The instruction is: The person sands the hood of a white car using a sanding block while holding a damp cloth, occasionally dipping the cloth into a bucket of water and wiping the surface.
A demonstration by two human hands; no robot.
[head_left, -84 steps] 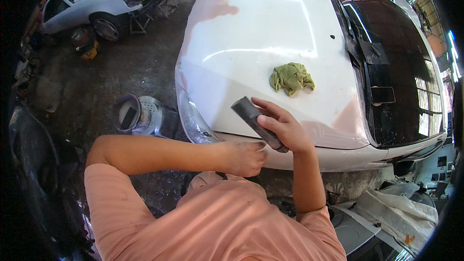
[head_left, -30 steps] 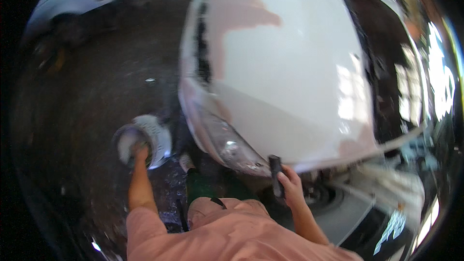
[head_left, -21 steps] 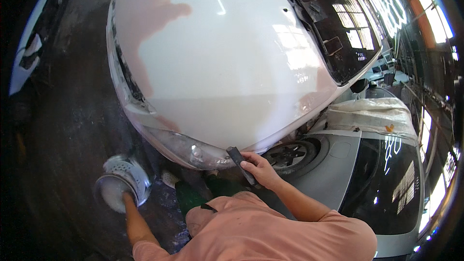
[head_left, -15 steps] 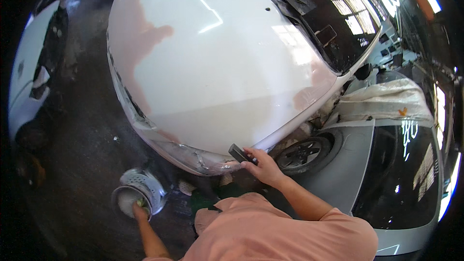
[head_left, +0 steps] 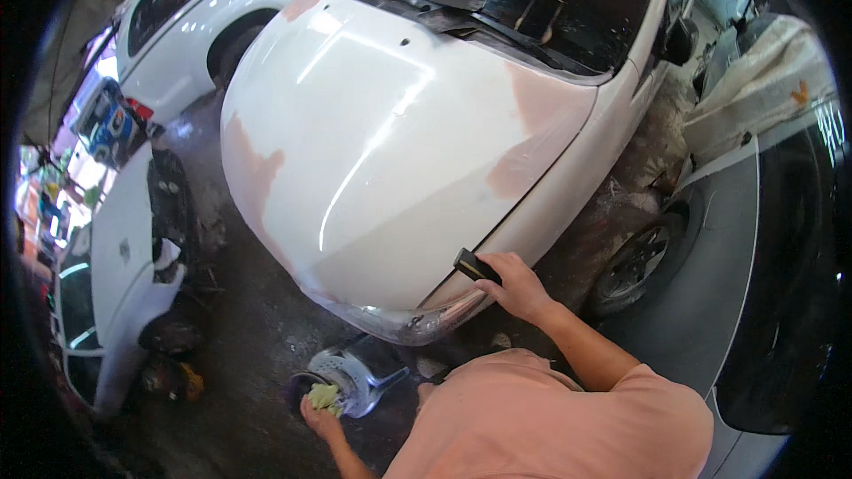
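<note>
Left hand (head_left: 321,422), curled round crumpled yellow-green cloth (head_left: 327,397), has risen from inside dark-rimmed round bucket (head_left: 299,383); right hand (head_left: 513,285) stays closed on black rectangular block (head_left: 475,266). Both hands occupied.

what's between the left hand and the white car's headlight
In the head view, the green cloth that the left hand grips, then a pale perforated stand, before the headlight.
</note>
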